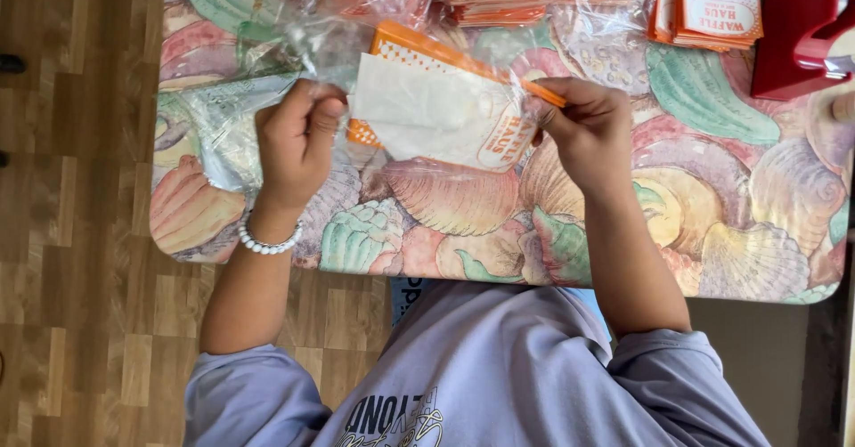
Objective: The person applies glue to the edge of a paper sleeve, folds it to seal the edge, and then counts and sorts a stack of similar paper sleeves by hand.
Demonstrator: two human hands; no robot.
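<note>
Lying along the far edge of the table [712, 242], which wears a cloth with big painted shells, are stacks of orange and white paper bags [712, 6], some under crinkly clear plastic [356, 11]. A red holder [797, 33] stands at the far right corner. A loose clear plastic bag [223, 122] lies by the left hand [298, 140]. That hand is closed, pinching the white edge of an orange and white paper bag [436, 104]. The right hand [583, 126] is closed too, pinching the bag's orange side. The bag is held up just over the table, between both hands.
</note>
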